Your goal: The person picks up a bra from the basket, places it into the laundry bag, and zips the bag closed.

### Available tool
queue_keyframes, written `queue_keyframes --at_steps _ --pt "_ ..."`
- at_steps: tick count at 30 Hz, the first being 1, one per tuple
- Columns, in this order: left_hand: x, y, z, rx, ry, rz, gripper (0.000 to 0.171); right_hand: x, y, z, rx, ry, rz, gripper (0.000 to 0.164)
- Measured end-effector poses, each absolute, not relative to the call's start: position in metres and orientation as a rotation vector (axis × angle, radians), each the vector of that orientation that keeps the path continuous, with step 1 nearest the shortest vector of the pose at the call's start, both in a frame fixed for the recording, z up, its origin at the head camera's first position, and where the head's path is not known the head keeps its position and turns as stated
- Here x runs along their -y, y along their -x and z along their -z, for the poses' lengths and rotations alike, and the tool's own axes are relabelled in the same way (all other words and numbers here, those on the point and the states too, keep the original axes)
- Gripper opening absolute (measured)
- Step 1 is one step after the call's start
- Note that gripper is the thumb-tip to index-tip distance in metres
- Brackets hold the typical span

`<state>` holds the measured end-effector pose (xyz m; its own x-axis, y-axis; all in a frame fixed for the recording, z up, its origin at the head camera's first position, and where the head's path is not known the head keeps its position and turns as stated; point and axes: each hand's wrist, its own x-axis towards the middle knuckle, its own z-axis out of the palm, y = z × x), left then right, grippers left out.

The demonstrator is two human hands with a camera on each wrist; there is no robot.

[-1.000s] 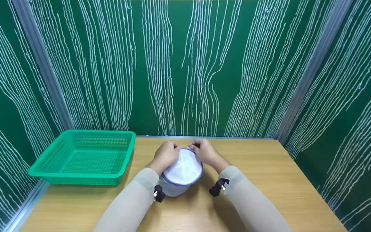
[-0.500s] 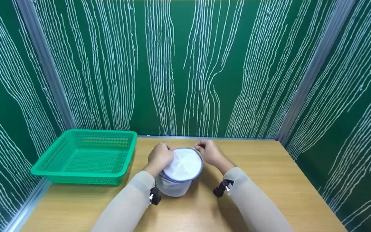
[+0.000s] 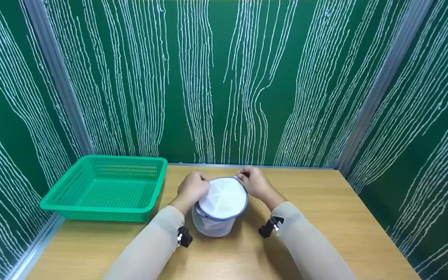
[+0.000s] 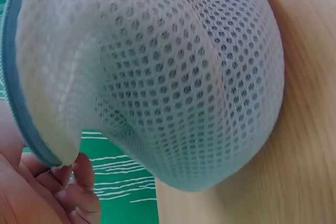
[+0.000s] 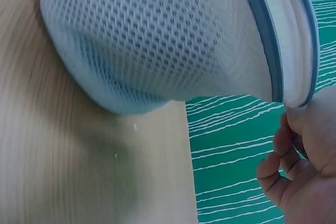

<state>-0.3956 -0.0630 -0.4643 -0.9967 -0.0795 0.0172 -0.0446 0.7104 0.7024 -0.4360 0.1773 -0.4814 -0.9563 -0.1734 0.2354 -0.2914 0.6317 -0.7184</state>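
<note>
A round white mesh laundry bag (image 3: 223, 197) with blue-grey trim stands on the wooden table, its flat top facing up. My left hand (image 3: 193, 188) pinches the trimmed rim at the bag's far left. On the far right side, my right hand (image 3: 256, 182) pinches the rim between thumb and finger. The left wrist view shows the honeycomb mesh wall (image 4: 178, 77), bulging and creased. In the right wrist view two bands of trim (image 5: 270, 40) run round the top, with a pale strip between them. The bag's far side is hidden in the head view.
A green plastic basket (image 3: 152, 210) with slotted walls stands at the table's left, beside my left forearm. Green panels (image 3: 247, 77) with white wavy lines enclose the table (image 3: 317, 225) at the back and both sides. A dark camera mount is strapped to each wrist.
My hands have spread apart, the left moving left and the right slightly right, both still pinching the rim. The bag's top looks rounder and flatter, and more of its side shows below.
</note>
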Motion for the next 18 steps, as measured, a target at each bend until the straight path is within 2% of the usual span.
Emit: queue_keyframes --at_steps 6,13,18 --pt "0.059 0.399 0.466 2.859 -0.103 1.180 0.026 -0.180 0.437 0.478 2.707 -0.356 -1.257 0.012" --pt "0.043 0.405 0.464 2.859 0.060 1.243 0.032 -0.182 0.438 0.478 2.687 -0.365 -1.243 0.012" --pt "0.033 0.410 0.466 2.850 0.135 1.177 0.029 -0.181 0.439 0.480 2.680 -0.408 -1.223 0.011"
